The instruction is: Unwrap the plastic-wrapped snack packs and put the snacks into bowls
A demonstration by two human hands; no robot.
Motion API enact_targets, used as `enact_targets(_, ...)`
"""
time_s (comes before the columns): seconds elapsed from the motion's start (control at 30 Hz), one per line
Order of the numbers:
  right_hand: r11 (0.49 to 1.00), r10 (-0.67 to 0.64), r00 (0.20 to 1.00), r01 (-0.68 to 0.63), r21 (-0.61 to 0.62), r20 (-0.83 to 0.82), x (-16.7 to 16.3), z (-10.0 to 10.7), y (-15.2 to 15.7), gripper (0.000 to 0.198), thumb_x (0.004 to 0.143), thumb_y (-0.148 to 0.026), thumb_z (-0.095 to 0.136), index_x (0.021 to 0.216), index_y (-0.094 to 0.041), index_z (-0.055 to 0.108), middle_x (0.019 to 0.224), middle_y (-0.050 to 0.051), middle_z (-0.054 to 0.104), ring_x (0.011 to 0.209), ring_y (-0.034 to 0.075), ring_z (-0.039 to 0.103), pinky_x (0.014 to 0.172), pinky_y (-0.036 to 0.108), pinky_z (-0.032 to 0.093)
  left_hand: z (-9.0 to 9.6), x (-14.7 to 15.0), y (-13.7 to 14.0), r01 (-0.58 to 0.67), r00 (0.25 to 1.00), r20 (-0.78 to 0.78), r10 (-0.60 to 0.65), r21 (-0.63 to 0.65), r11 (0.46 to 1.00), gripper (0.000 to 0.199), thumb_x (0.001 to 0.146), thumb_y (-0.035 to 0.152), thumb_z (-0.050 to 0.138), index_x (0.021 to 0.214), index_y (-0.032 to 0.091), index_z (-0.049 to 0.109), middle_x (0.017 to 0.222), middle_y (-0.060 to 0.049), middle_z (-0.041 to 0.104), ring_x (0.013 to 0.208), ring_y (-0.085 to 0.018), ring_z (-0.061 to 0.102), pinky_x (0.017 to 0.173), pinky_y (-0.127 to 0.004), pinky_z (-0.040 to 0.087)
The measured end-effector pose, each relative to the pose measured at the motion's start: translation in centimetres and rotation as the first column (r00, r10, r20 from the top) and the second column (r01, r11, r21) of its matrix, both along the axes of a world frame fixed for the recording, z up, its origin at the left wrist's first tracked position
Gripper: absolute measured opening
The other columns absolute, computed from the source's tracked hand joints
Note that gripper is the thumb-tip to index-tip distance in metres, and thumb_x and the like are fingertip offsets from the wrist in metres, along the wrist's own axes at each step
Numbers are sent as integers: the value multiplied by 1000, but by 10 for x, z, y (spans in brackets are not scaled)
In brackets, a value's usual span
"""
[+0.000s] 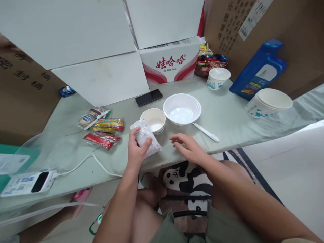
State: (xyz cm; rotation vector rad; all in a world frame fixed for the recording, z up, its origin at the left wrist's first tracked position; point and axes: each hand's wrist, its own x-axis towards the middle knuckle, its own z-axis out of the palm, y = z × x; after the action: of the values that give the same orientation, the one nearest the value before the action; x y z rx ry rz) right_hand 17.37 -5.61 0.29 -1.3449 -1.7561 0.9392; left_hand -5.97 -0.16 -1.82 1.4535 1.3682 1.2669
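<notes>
My left hand [138, 146] grips a crinkled clear plastic packet [148, 140] with whitish contents that I cannot make out. The packet is tilted in front of a paper cup [157, 130] and hides part of its near side. Fingers apart and slightly bent, my right hand [186, 145] hovers by the table's front edge and holds nothing. Beyond it stands a white plastic bowl [182, 116], touching or nearly touching the paper cup. A white-handled utensil [206, 131] lies at the bowl's right; its far end is hidden under the bowl's rim.
A black phone [149, 98] lies behind the cup. Wrapped snacks [102, 140] are at left, near a white power bank [30, 184] with a cable. At right are a paper cup [215, 82], stacked cups [265, 106] and a blue bottle [260, 72]. Cartons [172, 64] line the back.
</notes>
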Motion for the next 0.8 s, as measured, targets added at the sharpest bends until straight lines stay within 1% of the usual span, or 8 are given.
enact_targets(0.17,994,-66,990,54,91,126,14,-2,-7,20,93,-28,49,99,-23,68,85,7,73,77,22,68,73,38,56,2,2,-6,-80,996,-27,81,27,996,52,75,45,78,116,23,54,103,-3,58,90,-18,59,81,-30,52)
enact_targets(0.27,969,-213,961,185,164,176,23,8,3,19,89,-32,48,94,-26,66,84,8,72,76,25,67,76,42,56,-1,-5,-7,-163,985,-56,166,47,985,52,74,49,79,111,23,54,100,-2,57,92,-19,59,82,-30,52)
enact_targets(0.33,914,-393,887,348,208,243,34,12,10,19,87,-35,47,90,-28,64,84,8,69,77,27,66,80,45,55,-3,-12,-7,-205,976,-66,208,53,977,52,75,52,79,112,24,53,100,-2,56,92,-19,58,83,-30,51)
enact_targets(0.47,718,-689,612,651,247,388,69,2,16,24,84,-41,45,95,-26,60,85,9,63,81,28,63,84,47,54,-5,-24,-4,-268,963,-28,269,45,962,53,79,54,76,117,25,51,101,-2,54,88,-18,57,80,-29,50)
enact_targets(0.53,730,-648,577,657,189,497,83,-8,16,34,81,-48,51,101,-23,62,91,12,62,89,31,63,86,48,53,-5,-27,0,-287,958,19,287,13,958,55,79,53,76,118,25,50,99,-2,53,82,-17,55,74,-28,49)
enact_targets(0.67,869,-381,636,493,27,671,93,-20,19,38,84,-55,49,98,-24,65,100,15,67,102,37,64,86,51,51,-5,-29,9,-255,954,147,261,-55,965,58,77,49,75,121,26,46,95,0,52,74,-14,51,65,-26,46)
enact_targets(0.73,859,-368,632,513,-11,682,94,-18,20,34,88,-53,45,94,-25,64,101,14,69,98,36,65,81,49,50,-5,-31,11,-230,957,171,234,-43,972,59,75,46,75,123,27,44,101,-2,53,79,-15,54,69,-27,49)
enact_targets(0.8,792,-447,611,609,-27,654,96,-15,20,31,87,-53,48,92,-26,62,97,13,71,91,34,67,77,47,49,-5,-32,12,-221,961,166,221,-20,975,62,74,43,75,124,27,42,108,-4,54,89,-18,58,78,-30,52)
